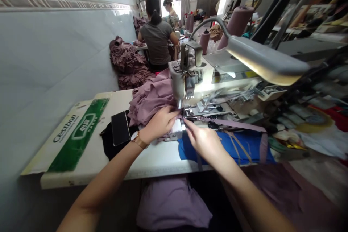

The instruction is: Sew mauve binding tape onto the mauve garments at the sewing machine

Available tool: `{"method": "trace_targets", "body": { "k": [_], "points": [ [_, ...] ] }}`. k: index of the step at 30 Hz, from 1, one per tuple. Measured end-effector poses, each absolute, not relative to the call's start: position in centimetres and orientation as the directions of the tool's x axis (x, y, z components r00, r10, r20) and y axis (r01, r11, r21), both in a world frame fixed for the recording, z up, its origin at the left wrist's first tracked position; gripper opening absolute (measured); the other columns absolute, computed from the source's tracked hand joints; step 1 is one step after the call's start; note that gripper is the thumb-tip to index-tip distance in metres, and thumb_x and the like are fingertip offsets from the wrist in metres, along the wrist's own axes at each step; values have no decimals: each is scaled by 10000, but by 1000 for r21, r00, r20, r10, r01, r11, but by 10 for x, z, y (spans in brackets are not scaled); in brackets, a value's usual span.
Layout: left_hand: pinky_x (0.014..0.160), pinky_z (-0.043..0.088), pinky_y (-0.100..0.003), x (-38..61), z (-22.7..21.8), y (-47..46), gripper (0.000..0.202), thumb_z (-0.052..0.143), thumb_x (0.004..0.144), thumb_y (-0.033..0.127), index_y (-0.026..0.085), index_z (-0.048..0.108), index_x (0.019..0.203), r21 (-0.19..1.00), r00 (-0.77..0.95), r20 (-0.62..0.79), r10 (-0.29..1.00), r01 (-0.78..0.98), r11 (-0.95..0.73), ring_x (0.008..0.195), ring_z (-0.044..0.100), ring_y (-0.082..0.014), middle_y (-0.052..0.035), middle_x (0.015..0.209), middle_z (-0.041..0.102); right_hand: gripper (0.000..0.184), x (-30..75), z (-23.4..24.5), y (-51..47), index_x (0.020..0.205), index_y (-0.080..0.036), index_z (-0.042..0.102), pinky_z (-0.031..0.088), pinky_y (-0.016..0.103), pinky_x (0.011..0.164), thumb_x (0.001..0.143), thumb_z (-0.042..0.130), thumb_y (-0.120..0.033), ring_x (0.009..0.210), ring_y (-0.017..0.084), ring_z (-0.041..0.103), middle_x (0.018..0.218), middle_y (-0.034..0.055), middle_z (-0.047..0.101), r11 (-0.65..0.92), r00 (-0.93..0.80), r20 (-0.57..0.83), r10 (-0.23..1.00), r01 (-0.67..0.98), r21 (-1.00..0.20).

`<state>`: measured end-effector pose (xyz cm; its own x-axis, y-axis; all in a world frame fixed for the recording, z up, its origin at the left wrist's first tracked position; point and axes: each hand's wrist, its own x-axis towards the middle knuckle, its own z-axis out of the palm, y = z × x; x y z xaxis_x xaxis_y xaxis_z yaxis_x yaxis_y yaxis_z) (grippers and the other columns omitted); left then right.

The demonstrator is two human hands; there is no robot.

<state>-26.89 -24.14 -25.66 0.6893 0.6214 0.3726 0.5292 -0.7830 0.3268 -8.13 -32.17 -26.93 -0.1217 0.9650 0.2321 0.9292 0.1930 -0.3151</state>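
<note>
My left hand (160, 123), a watch on its wrist, lies on mauve fabric (150, 99) bunched left of the sewing machine's needle, fingers curled onto the cloth. My right hand (202, 139) reaches toward the presser foot (181, 110), fingertips pinching the fabric edge just in front of it. A narrow mauve strip (231, 123) runs from the needle off to the right. The white sewing machine (190, 76) stands behind both hands.
A black phone (120, 128) lies on dark cloth left of my wrist. Beside it is a green-and-white board (78, 134). Blue cloth (239, 148) covers the table's right front. A lamp (263, 59) hangs over the machine. Two people sit farther back by fabric piles (127, 63).
</note>
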Motion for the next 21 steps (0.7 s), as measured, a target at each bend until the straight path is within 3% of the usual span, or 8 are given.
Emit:
{"method": "trace_targets", "body": {
  "k": [2, 5, 8, 10, 13, 16, 19, 21],
  "points": [
    [994, 455, -413, -270, -255, -247, 326, 443, 954, 205, 188, 621, 1226, 291, 638, 380, 670, 605, -741, 1128, 548, -250, -121, 1199, 598, 354, -77, -263, -331, 1252, -200, 661, 530, 342, 649, 935, 512, -255, 705, 290, 737, 853, 118, 777, 232, -143, 249, 958, 897, -377],
    [953, 452, -457, -284, -254, -255, 312, 458, 958, 323, 171, 654, 1148, 276, 428, 367, 826, 798, -536, 1079, 546, -290, -139, 1118, 598, 291, -73, -272, -366, 1129, -189, 688, 522, 296, 773, 969, 458, -270, 854, 233, 727, 998, 97, 761, 322, -184, 279, 942, 725, -609],
    [950, 457, -434, -313, -256, -241, 363, 407, 973, 395, 182, 661, 1119, 440, 289, 181, 940, 831, -340, 1025, 579, -270, -119, 1063, 617, 280, -84, -311, -411, 894, -205, 694, 506, 243, 691, 977, 433, -263, 736, 180, 697, 811, 39, 739, 239, -304, 54, 951, 615, -751],
    [1025, 414, -426, -332, -259, -225, 372, 388, 976, 395, 194, 650, 1148, 530, 236, 100, 967, 809, -252, 1117, 558, -267, -117, 1154, 611, 252, -99, -351, -432, 872, -201, 705, 515, 266, 726, 935, 461, -200, 804, 211, 703, 849, 56, 738, 174, -358, -107, 928, 667, -725],
    [1062, 382, -449, -344, -263, -222, 372, 418, 961, 404, 186, 652, 1150, 545, 178, 90, 980, 815, -198, 1173, 533, -287, -131, 1201, 594, 358, -121, -410, -444, 1180, -130, 653, 491, 359, 939, 847, 521, -113, 1103, 307, 640, 1164, 177, 687, 87, -259, -198, 945, 786, -612],
    [1031, 415, -449, -335, -268, -266, 324, 492, 934, 373, 177, 664, 1127, 486, 202, 219, 955, 826, -286, 1133, 553, -288, -132, 1190, 601, 395, -131, -444, -440, 1237, -99, 615, 485, 400, 965, 863, 493, -121, 1147, 340, 612, 1211, 214, 652, 66, -215, -195, 957, 815, -576],
    [1015, 429, -422, -317, -283, -342, 278, 482, 943, 275, 173, 652, 1137, 472, 111, 470, 876, 807, -355, 1146, 549, -268, -133, 1174, 622, 341, -128, -450, -439, 1146, -137, 647, 507, 391, 919, 874, 442, -110, 1055, 310, 649, 1102, 167, 691, 100, -243, -163, 956, 795, -598],
    [875, 495, -336, -307, -302, -393, 253, 438, 957, 223, 180, 680, 1018, 557, 240, 411, 879, 698, -451, 940, 626, -211, -100, 972, 682, 316, -123, -444, -445, 1099, -154, 640, 503, 387, 918, 861, 440, -99, 1044, 291, 637, 1084, 148, 684, 173, -283, -76, 956, 756, -632]
  ]
}}
